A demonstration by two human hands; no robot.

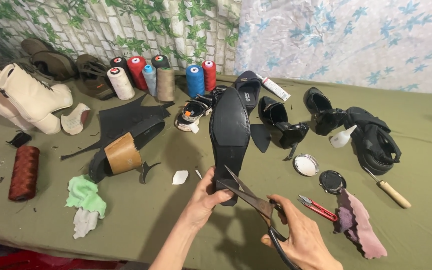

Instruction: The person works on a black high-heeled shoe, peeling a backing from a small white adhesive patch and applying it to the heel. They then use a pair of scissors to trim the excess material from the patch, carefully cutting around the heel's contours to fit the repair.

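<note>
On the olive-green cloth of the table (416,150), head view, low centre: left hand (203,200), fingers curled about the heel end of a black shoe (230,132), held sole-up, toe pointing away from the person. Right hand (301,240), fingers through the handles of black scissors (251,197); blades parted, tips at the shoe's heel, just beside the left thumb.

Right of the hands: small red thread snips (318,208); pink-mauve rag (358,225); round black lid (332,181); open round tin (306,164); wooden-handled awl (388,189); white nozzle bottle (342,136); black heeled shoes (281,122); black strapped sandal (376,140).

Left of the hands: green and white cloths (85,202); black shoe with tan heel block (121,150), lying on its side; brown thread spool (24,172), lying flat; cream boots (23,97); black leather offcuts (121,117).

Far edge, by the wall: upright thread cones (161,77) in white, red, pale blue, tan and blue; a white tube (276,88); brown shoes (58,62).
</note>
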